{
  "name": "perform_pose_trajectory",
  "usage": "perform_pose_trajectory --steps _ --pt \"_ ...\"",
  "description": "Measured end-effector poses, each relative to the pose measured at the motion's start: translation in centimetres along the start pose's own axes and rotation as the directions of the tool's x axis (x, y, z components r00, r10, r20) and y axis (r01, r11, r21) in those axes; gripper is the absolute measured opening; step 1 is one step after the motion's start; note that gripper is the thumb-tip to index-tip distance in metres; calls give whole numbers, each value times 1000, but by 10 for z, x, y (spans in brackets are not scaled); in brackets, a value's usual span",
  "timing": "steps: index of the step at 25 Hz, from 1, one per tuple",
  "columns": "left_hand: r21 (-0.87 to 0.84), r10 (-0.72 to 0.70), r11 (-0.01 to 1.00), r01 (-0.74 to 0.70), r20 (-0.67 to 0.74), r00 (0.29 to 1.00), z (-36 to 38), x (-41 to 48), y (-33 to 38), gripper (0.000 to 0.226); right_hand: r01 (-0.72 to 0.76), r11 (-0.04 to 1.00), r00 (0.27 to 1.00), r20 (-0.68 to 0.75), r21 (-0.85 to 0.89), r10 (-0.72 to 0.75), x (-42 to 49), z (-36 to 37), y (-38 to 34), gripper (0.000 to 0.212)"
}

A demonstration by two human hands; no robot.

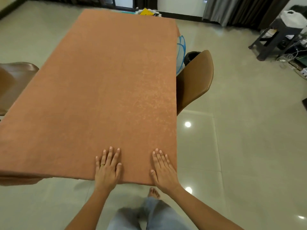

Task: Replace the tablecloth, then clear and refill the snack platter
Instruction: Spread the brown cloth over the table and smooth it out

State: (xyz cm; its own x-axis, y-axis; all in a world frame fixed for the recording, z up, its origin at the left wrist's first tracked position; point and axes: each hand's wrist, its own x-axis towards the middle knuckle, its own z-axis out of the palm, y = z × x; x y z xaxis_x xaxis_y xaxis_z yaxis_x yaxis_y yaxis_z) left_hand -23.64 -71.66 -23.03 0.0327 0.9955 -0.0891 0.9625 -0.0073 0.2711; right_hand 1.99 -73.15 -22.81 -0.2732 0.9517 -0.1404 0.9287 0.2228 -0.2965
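Your left hand (107, 168) lies flat, palm down, fingers stretched forward and slightly fanned, a ring on one finger. Your right hand (163, 170) lies flat too, palm down, fingers together and angled a little toward the left, thumb spread out to the side. Both forearms reach up from below, bare, converging from wide apart. The two hands sit side by side, not touching.

Tablecloth (99, 90) covers table; left hand (107, 168) and right hand (163, 171) flat on its near edge, side by side. One chair (194, 82) right, another chair (11, 83) left.
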Motion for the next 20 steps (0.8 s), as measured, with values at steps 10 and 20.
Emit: perform_pose_trajectory --steps 10,20 --pt "30 -43 999 44 -23 999 18 -27 68 57 134 991 991 -13 -30 -134 -14 -8 36 65" --pt "-151 -345 932 329 -91 934 49 -20 182 60 567 823 812 195 -37 -551 47 -38 74 68"
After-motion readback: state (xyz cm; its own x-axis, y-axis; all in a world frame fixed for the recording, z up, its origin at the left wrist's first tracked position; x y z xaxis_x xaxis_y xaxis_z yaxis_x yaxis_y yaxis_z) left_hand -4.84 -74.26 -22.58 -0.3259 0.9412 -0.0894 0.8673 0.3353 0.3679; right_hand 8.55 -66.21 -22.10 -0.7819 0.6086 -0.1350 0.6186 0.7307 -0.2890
